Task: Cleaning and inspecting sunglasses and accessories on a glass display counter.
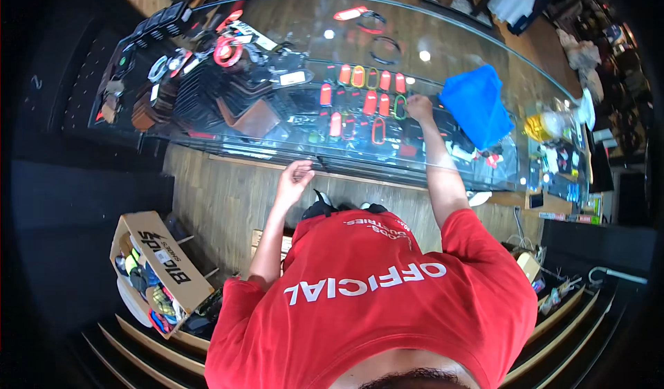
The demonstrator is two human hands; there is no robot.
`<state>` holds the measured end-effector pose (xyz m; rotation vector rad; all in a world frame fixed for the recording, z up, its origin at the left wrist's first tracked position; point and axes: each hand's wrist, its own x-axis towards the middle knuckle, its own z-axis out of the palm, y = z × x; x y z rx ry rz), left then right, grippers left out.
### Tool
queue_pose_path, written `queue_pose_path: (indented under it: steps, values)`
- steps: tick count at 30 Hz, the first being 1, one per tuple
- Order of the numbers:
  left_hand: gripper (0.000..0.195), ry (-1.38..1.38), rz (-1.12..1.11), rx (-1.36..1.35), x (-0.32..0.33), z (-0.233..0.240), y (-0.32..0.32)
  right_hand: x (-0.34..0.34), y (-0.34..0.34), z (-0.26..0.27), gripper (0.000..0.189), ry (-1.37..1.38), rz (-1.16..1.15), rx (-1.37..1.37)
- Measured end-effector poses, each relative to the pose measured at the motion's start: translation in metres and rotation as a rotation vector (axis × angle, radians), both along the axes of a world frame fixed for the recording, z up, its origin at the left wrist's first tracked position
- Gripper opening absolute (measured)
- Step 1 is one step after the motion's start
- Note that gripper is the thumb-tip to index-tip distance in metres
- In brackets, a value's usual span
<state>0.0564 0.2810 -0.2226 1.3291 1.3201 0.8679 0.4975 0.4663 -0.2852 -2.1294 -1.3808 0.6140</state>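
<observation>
My right hand [420,108] reaches over the glass display counter [410,153]. Its fingertips meet the edge of a green loop-shaped item [400,107]; whether they grip it is unclear. Rows of small loop-shaped items with red labels lie around it, among them a yellow-edged one [358,77] and a red-edged one [379,130]. My left hand [295,179] hangs in front of the counter's near edge, fingers loosely bent and holding nothing. Close to its fingertips is a thin black piece [322,164]. A bright blue cloth or bag [477,106] lies right of my right hand.
Brown wallets [254,116] and a coiled red item [228,52] appear at the counter's left. Two dark loops, one a black ring [385,50], are farther back. A cardboard box [166,264] filled with mixed goods stands at lower left, beside shelf edges [155,350].
</observation>
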Motion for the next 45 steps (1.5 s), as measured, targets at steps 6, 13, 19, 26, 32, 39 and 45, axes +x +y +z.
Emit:
queue_pose_path:
  steps: [6, 13, 19, 26, 32, 39, 45]
  values:
    - [0.025, -0.08, -0.059, -0.088, -0.063, 0.059, 0.009, -0.011, -0.012, 0.01, 0.034, -0.076, -0.034, 0.111]
    - [0.016, -0.169, -0.565, -0.011, -0.125, 0.221, 0.034, -0.044, -0.107, 0.057, 0.031, -0.145, 0.026, 0.34]
    - [0.022, 0.186, -0.008, 0.649, -0.13, 0.253, 0.108, -0.023, -0.206, 0.118, 0.039, 0.011, 0.222, -0.312]
    - [0.041, 0.587, 0.17, 0.784, -0.153, 0.219, 0.173, -0.066, -0.248, 0.319, 0.022, 0.579, 0.587, 0.022]
    - [0.044, 0.822, 0.148, 0.827, -0.138, 0.219, 0.188, -0.005, -0.212, 0.299, 0.044, -1.05, -0.097, 0.499]
    - [0.028, 0.688, 0.203, 0.922, -0.139, 0.214, 0.185, 0.038, -0.205, 0.255, 0.042, -0.586, -0.139, 0.275]
    - [0.024, 0.567, 0.509, 1.136, -0.179, 0.222, 0.204, 0.088, -0.191, 0.241, 0.033, -0.616, -0.213, 0.276]
